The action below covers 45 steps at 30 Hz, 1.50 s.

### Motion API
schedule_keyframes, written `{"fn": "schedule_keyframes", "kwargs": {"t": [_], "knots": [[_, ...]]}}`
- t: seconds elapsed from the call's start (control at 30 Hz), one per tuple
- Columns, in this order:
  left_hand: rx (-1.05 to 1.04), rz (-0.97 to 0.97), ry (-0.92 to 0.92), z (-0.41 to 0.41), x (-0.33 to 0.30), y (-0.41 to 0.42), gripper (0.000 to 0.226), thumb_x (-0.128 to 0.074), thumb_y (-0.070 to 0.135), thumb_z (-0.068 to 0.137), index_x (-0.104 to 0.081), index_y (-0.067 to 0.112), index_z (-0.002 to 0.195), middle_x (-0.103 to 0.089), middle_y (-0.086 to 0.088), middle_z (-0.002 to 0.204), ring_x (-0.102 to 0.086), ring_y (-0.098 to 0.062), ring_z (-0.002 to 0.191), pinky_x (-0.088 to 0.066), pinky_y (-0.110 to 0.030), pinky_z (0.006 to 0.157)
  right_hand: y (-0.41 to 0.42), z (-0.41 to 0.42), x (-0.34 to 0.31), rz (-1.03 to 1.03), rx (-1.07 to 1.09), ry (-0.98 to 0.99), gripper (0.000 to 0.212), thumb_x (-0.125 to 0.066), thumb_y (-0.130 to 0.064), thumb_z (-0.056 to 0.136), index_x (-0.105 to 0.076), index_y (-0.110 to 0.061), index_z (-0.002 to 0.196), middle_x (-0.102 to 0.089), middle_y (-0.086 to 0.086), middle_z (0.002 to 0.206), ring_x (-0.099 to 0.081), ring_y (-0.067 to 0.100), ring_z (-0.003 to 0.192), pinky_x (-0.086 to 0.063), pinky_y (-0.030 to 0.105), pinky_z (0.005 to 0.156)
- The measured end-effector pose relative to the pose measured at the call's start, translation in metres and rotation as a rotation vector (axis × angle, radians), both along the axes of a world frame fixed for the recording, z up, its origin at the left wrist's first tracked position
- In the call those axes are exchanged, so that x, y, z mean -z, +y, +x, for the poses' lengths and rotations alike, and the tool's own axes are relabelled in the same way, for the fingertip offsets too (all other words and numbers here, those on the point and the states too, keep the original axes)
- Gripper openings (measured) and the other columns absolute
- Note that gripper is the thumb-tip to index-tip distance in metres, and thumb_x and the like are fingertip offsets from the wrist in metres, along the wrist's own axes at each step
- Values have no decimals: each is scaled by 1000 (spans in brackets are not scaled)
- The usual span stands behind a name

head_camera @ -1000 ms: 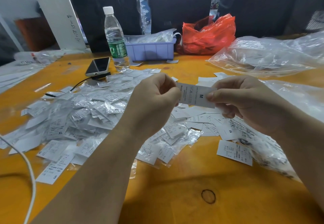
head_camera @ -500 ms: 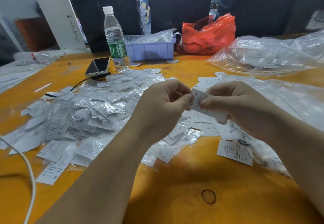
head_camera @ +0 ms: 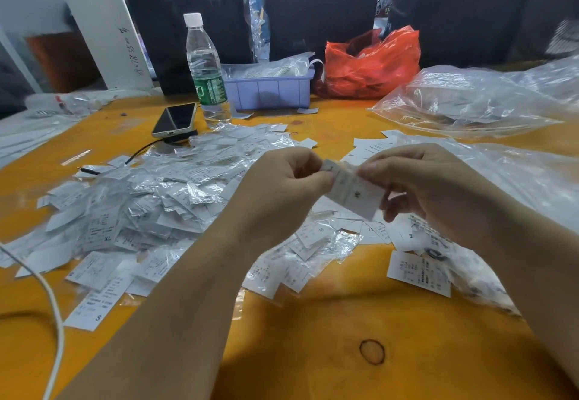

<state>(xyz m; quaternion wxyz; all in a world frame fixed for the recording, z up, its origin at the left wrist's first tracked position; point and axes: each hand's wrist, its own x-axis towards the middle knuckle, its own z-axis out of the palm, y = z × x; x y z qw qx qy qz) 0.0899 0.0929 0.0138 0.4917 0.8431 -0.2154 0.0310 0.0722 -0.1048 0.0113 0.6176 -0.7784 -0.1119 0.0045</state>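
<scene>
Both hands hold one white size label [head_camera: 357,194] marked "M" above the middle of the orange table [head_camera: 313,352]. My left hand [head_camera: 282,193] pinches its upper left end between thumb and fingers. My right hand [head_camera: 429,186] pinches the label from the right, and the lower end hangs down tilted. Under and left of the hands lies a big heap of labels in small clear bags [head_camera: 150,208]. More loose white labels [head_camera: 418,269] lie to the right, below my right hand.
At the back stand a water bottle [head_camera: 205,70], a phone [head_camera: 174,119] on a charger, a purple tray [head_camera: 269,88] and a red plastic bag [head_camera: 372,64]. Large clear bags [head_camera: 476,99] fill the right side. A white cable [head_camera: 53,312] crosses the near left corner.
The hands have come closer together and lower. The label, held flat and stretched between them a second ago, now hangs folded and tilted down to the right.
</scene>
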Motion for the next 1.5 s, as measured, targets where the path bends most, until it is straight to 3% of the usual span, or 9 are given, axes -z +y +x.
{"fn": "schedule_keyframes", "kwargs": {"t": [0.13, 0.27, 0.4, 0.5, 0.87, 1.2, 1.33, 1.4, 1.5], "knots": [[-203, 220, 56, 9, 6, 7, 17, -57, 24, 88, -67, 16, 77, -57, 4, 63, -43, -7, 46, -35, -19, 41, -1, 1, 4, -201, 226, -100, 24, -52, -3, 91, -73, -13, 84, -68, 2, 71, -59, 20, 62, -52, 27, 55], [-394, 486, 8, 10, 10, 9, 7, -57, 28, 84, -62, 25, 82, -57, 8, 78, -55, -12, 73, -42, -27, 57, 4, 2, 17, -632, 301, -248, 25, -57, -9, 89, -71, -25, 103, -65, -11, 98, -59, 7, 83, -45, 18, 70], [-434, 515, -74, 8, 9, 8, 26, -60, 21, 80, -57, 29, 105, -43, 13, 81, -52, -17, 86, -39, -28, 61, 3, 7, 26, -927, 200, -106, 47, -60, -29, 90, -51, -28, 137, -41, -9, 144, -31, 14, 133, -33, 32, 102], [-409, 469, -104, 5, 9, 4, 27, -60, 20, 81, -59, 29, 107, -43, 15, 80, -52, -17, 87, -38, -26, 60, 5, 7, 29, -1032, 118, -24, 51, -54, -42, 92, -45, -30, 141, -29, -11, 151, -18, 15, 137, -30, 37, 103], [-282, 423, -103, 4, 16, 0, 11, -59, 23, 85, -60, 31, 92, -48, 17, 79, -50, -2, 75, -38, -24, 55, 7, 5, 27, -903, 165, -210, 10, -66, -23, 88, -72, -17, 83, -66, -1, 100, -56, 14, 95, -49, 37, 83], [-138, 233, -75, 1, 17, -8, 12, -58, 24, 87, -62, 30, 97, -53, 8, 68, -51, -5, 62, -36, -25, 56, 5, 4, 22, -552, 307, -354, 17, -56, -19, 95, -61, -20, 79, -61, 2, 67, -52, 11, 55, -39, 23, 50], [-141, 200, -80, 1, 17, -11, 28, -59, 35, 89, -56, 31, 116, -55, 11, 87, -53, -3, 74, -37, -21, 59, 7, 2, 23, -516, 257, -374, 16, -61, -16, 93, -64, -22, 80, -66, -4, 69, -61, 18, 64, -49, 34, 59], [-135, 231, -56, 2, 19, -11, 42, -61, 39, 88, -49, 31, 128, -50, 11, 106, -54, -7, 91, -43, -24, 70, 7, 2, 23, -467, 227, -365, 16, -65, -14, 91, -68, -25, 79, -66, -7, 66, -60, 12, 61, -49, 28, 57], [-134, 220, -35, 3, 19, -10, 28, -63, 36, 89, -57, 28, 115, -53, 9, 107, -56, -11, 92, -46, -27, 70, 7, 3, 22, -388, 164, -330, 13, -70, -13, 87, -71, -24, 81, -68, -11, 70, -59, 5, 62, -47, 19, 58]]}}
